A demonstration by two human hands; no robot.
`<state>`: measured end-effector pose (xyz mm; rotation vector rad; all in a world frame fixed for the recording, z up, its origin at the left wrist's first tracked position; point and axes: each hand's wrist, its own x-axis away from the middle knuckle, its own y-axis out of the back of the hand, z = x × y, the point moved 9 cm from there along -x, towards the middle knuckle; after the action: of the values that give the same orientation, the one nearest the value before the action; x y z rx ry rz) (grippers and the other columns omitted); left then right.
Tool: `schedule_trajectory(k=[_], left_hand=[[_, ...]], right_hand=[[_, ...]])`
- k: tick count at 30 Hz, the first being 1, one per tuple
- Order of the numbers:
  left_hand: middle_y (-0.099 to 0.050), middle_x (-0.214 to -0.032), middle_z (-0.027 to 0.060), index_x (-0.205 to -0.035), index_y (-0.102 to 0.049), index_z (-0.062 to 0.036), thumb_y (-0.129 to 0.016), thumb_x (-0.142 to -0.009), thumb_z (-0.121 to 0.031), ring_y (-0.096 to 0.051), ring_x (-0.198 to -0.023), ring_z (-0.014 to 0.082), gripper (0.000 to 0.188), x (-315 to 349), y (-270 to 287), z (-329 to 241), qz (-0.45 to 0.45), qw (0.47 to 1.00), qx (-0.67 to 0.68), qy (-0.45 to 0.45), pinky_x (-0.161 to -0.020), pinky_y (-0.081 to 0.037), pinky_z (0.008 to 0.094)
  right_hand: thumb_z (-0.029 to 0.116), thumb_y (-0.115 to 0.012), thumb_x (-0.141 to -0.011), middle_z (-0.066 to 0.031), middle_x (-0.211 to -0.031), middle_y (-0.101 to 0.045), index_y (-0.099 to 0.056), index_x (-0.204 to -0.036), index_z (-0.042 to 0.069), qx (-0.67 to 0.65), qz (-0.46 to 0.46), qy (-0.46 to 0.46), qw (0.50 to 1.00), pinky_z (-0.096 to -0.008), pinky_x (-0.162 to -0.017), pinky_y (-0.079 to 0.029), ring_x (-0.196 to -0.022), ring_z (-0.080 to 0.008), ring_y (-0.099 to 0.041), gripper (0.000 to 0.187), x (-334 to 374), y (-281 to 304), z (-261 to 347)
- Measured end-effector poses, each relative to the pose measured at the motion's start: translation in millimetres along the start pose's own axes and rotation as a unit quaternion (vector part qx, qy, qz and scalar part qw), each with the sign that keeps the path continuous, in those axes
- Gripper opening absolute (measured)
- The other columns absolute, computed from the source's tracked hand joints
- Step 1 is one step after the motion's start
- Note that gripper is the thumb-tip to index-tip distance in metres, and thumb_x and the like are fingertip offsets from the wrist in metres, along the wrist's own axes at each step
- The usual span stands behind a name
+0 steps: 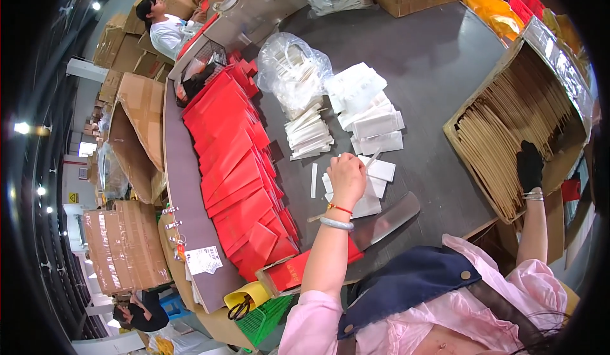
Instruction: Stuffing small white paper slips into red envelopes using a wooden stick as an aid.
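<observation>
My left hand (348, 176) is closed over a spread of small white packets (379, 169), its fingers curled together. A thin pale strip shows beside its fingertips, and I cannot make out whether it is held. Farther off lie a stack of white packets (375, 123), a bundle of narrow white strips (309, 132) and a clear plastic bag (293, 69) of more strips. At the right, my right hand (529, 166), in a black glove, is at the open carton (454, 129), against its tightly packed brown cardboard pieces (502, 126). The dark glove hides how its fingers are set.
Overlapping red envelopes (235, 170) line the table's left side. A clear plastic sheet (387, 220) and a red envelope (298, 269) lie near my left forearm. Scissors (239, 307) sit in a yellow holder at the near edge. Another person (168, 34) is beyond the far left.
</observation>
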<state>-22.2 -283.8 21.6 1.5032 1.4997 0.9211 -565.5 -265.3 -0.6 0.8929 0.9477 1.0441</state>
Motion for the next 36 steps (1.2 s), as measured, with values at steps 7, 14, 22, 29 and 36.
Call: schedule_trajectory(k=[7, 14, 22, 29, 36], left_hand=[[-0.062, -0.091, 0.0115, -0.079, -0.065, -0.0021, -0.068, -0.081, -0.007, -0.060, -0.082, 0.0300, 0.006, 28, 49, -16, -0.163, 0.963, 0.214, 0.009, -0.072, -0.048, 0.0395], [-0.060, -0.088, 0.0070, -0.081, -0.066, -0.0075, -0.068, -0.082, -0.012, -0.055, -0.084, 0.0275, 0.005, 150, 37, -34, -0.081, 0.994, -0.012, 0.074, -0.073, -0.043, 0.0403], [-0.059, -0.095, 0.0040, -0.087, -0.068, -0.0103, -0.073, -0.076, -0.017, -0.052, -0.096, 0.0279, 0.014, 163, 44, -38, -0.096, 0.995, -0.025, 0.008, -0.080, -0.040, 0.0419], [-0.055, -0.120, 0.0127, -0.120, -0.061, -0.0058, -0.084, -0.063, -0.022, -0.048, -0.112, 0.0345, 0.063, 183, 52, -8, -0.027, 0.999, 0.020, 0.041, -0.096, -0.039, 0.0458], [-0.054, -0.122, 0.0122, -0.124, -0.057, -0.0021, -0.083, -0.062, -0.019, -0.046, -0.116, 0.0366, 0.069, 165, 35, -21, 0.005, 0.999, 0.013, 0.034, -0.099, -0.039, 0.0458]], right_hand=[[0.019, -0.050, -0.100, -0.0168, -0.114, -0.065, -0.061, -0.116, -0.003, -0.084, -0.170, -0.026, 0.982, -0.0366, -0.096, -0.045, -0.109, -0.0318, -0.061, 0.029, 0, 47, 40], [0.005, -0.064, -0.081, -0.0083, -0.076, -0.057, -0.069, -0.098, 0.008, -0.280, 0.118, 0.258, 0.917, -0.0390, -0.072, -0.043, -0.076, -0.0273, -0.056, 0.018, 51, 42, 287], [0.016, -0.069, -0.081, -0.0097, -0.073, -0.056, -0.072, -0.109, 0.021, -0.186, 0.305, 0.333, 0.873, -0.0413, -0.063, -0.046, -0.071, -0.0298, -0.058, 0.028, 95, -37, 326], [0.023, -0.070, -0.081, -0.0098, -0.076, -0.060, -0.071, -0.105, 0.020, -0.116, 0.296, 0.446, 0.837, -0.0423, -0.062, -0.048, -0.072, -0.0311, -0.060, 0.024, 124, -68, 333], [0.019, -0.071, -0.077, -0.0131, -0.084, -0.062, -0.068, -0.094, 0.008, -0.242, 0.265, 0.420, 0.834, -0.0403, -0.068, -0.052, -0.080, -0.0302, -0.063, 0.020, 123, -101, 332]])
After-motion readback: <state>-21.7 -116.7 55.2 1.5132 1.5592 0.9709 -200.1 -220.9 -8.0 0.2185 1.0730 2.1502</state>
